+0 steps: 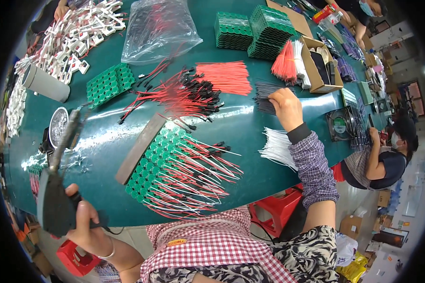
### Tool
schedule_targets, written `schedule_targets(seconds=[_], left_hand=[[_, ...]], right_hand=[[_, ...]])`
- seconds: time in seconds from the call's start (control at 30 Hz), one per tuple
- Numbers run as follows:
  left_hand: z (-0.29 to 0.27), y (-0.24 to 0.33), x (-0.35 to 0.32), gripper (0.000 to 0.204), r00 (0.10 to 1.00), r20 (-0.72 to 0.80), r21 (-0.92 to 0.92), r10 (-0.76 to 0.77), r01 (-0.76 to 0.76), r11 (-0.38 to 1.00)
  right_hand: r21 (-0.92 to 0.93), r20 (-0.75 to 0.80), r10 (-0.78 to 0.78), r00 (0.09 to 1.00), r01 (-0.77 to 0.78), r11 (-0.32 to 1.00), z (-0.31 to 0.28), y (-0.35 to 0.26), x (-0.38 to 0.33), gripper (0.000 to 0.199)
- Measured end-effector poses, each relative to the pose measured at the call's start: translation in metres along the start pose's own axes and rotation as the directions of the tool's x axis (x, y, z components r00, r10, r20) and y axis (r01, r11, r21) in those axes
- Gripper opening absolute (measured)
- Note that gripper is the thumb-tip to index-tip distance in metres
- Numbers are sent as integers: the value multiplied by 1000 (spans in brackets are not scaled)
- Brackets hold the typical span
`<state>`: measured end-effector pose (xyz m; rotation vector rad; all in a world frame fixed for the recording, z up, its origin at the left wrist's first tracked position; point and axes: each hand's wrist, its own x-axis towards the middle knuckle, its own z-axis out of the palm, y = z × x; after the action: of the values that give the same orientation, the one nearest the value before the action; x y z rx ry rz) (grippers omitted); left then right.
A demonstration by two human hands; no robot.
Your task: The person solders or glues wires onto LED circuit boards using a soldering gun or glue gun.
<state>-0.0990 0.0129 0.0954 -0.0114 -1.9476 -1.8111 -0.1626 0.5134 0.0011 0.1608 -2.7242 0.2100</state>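
plainly, left hand (pixel 86 230) wrapped round soldering gun (pixel 53 203), right hand (pixel 288 109) pinched together at dark wires (pixel 264 104)

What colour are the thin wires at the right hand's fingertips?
The wires are dark grey, best seen in the head view.

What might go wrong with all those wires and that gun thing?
The left hand holds a gun-shaped tool; if it's hot, which I can't see, it might burn something. The right hand is at the black wires, and its sleeve could sweep the white wires beside it. The long wires on the green boards reach near the apron, so they might snag.
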Motion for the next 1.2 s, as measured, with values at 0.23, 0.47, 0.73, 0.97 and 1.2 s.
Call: schedule_targets(seconds=[0.23, 0.47, 0.73, 0.97, 1.2], left_hand=[[20, -19, -12, 53, 957, 4, -71, -291, 290, 954], [32, -20, -12, 48, 953, -32, -110, -302, 297, 948], [36, -25, -14, 56, 919, 11, -122, -394, 392, 912], [21, -41, -6, 55, 891, -1, -133, -453, 449, 884], [38, -43, -18, 48, 789, 165, -134, -592, 612, 779]], right_hand=[[-66, 2, -119, 993, 118, 991, -13, 1, 2, 15], [-204, 86, -383, 920, 392, 897, -40, -60, 28, 12], [-289, 484, -380, 788, 554, 781, -6, -125, 27, 5], [240, 98, -210, 973, 181, 954, -33, -169, 23, 21], [400, -20, -41, 999, 46, 915, 16, -209, -5, 25]])
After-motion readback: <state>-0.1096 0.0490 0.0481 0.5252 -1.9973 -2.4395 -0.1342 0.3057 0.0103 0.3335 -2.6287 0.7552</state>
